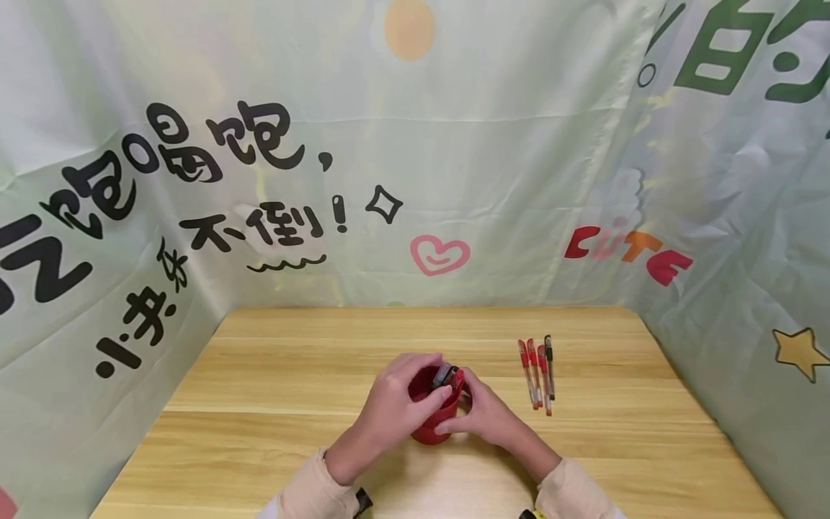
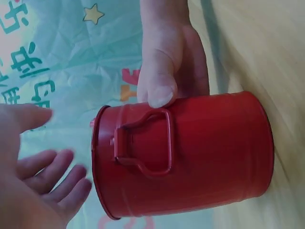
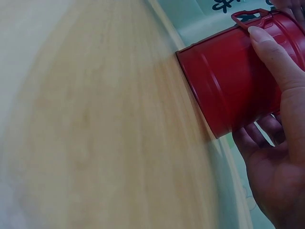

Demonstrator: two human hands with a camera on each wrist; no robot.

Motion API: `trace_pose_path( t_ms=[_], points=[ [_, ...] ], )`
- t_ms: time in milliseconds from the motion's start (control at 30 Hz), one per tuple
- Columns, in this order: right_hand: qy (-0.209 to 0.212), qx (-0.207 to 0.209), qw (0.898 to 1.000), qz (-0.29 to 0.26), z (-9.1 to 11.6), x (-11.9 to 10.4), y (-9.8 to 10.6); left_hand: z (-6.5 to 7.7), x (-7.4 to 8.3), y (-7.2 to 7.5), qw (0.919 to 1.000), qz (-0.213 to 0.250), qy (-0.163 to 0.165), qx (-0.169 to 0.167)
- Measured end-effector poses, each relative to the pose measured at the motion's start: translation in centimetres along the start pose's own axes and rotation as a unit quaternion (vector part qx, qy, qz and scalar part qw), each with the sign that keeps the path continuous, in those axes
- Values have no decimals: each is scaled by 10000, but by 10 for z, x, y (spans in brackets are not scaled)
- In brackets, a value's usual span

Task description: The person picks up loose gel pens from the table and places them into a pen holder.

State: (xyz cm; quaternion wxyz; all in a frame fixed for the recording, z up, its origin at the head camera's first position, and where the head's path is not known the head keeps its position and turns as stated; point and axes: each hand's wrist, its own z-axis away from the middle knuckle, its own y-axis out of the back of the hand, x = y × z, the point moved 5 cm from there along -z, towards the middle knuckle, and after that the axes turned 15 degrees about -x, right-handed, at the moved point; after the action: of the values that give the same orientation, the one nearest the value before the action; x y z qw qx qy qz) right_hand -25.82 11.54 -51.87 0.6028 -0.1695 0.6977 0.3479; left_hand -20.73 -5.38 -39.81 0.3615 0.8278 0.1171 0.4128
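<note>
A red metal bucket (image 1: 431,432) with a small wire handle (image 2: 170,143) on its side stands on the wooden table in front of me. Pens (image 1: 444,375) with dark and red ends show inside its mouth. My right hand (image 1: 489,414) grips the bucket's side; the right wrist view has its thumb (image 3: 274,52) laid along the wall and fingers round the far side. Above the mouth is my left hand (image 1: 389,404), its thumb overlapping the pens from the head view. Seen from the left wrist, its loosely bent fingers (image 2: 57,167) are apart from the rim and hold nothing.
To the right of the bucket, several red-capped pens (image 1: 532,375) and a black-capped pen (image 1: 550,367) lie side by side on the wooden table (image 1: 292,367). Printed fabric (image 1: 506,144) hangs behind the table and along both sides.
</note>
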Motion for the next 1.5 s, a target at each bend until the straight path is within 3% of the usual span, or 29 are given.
trace_pose_path(
  t_ms=[100,233,567,1000,1333,1500],
  points=[
    [11,15,10000,-17,0,0,0,4,-11,4,9950,793,594,141],
    [-39,38,10000,-46,0,1,1,10,-27,5,9792,1518,1348,50],
    [-178,113,9998,-27,0,2,2,29,-59,-4,9514,2369,1961,-170],
    [-99,66,9999,-61,-1,-1,1,43,-78,-30,9354,2805,2049,-664],
    [-96,20,9998,-151,0,-3,0,42,-83,-46,9385,2846,1754,-861],
    [-154,37,9998,-128,0,-3,0,43,-86,-49,9369,2806,1873,-917]
  ],
)
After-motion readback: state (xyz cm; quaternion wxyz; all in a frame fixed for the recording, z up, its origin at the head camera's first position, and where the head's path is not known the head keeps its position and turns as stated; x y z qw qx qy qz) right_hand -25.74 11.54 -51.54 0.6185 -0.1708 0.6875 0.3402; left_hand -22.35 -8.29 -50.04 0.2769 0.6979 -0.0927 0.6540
